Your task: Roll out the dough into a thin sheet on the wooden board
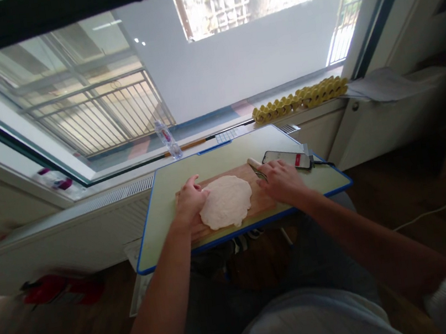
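Basically, dough (225, 201) = flat, pale, roughly round w/ wavy, uneven rim, on board (262, 200) btwn fingers of L hand (190, 198) & R hand (281, 180). L fingers loosely apart, thumb tip at dough's edge, nothing seen gripped. R fingers bent, just right of dough; pale rod (253, 162) pokes out by their tips, rest hidden, so can't tell if held. Phone (284, 159) beyond R fingers, one corner pixelated. Board's L end partly covered by L hand.
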`<state>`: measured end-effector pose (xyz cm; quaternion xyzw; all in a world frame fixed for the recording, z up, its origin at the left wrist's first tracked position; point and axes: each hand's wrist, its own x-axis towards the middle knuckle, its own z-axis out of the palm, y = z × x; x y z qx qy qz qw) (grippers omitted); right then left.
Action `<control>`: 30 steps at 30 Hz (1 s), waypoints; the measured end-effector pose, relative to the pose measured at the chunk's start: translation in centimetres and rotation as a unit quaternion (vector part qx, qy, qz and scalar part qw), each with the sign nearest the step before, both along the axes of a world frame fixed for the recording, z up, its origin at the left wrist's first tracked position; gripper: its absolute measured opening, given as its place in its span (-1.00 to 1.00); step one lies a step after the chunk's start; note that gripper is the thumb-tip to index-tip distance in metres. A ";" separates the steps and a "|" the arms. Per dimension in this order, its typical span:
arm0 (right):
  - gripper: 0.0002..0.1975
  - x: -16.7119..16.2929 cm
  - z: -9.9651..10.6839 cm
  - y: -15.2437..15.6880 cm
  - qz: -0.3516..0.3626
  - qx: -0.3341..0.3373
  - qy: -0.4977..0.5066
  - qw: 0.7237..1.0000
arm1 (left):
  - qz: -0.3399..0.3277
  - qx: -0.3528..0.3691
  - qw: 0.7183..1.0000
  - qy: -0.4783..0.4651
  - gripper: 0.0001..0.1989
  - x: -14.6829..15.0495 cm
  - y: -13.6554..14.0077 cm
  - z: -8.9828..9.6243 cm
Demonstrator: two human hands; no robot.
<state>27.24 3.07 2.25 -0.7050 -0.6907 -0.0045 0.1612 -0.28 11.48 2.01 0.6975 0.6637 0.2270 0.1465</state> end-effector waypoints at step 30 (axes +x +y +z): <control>-0.74 -2.3 4.0 7.0 0.236 -0.192 0.343 0.889 | -0.137 0.005 0.911 -0.390 -0.46 0.6 -3.4 4.5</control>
